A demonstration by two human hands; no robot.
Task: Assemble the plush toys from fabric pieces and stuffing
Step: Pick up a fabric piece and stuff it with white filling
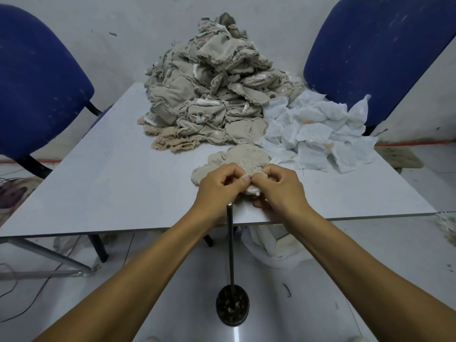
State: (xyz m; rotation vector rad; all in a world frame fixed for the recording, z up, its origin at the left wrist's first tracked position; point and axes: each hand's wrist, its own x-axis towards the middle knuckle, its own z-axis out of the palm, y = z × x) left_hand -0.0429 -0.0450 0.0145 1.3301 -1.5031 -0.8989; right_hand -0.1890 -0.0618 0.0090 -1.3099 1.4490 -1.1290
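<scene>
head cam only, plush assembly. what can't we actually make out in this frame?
- Head view: both hands, left hand and right hand, pinch the near edge of the beige fabric piece; curled fingers hide the pinched spot.
- Whether stuffing is inside that piece: cannot tell.
- Pieces low in the beige fabric pile: buried by the top ones.
- White cloth under the table: top hidden by the tabletop and right arm.

Grey table (103, 174) under fabric heap (209, 95), white sachets (318, 134).
</scene>
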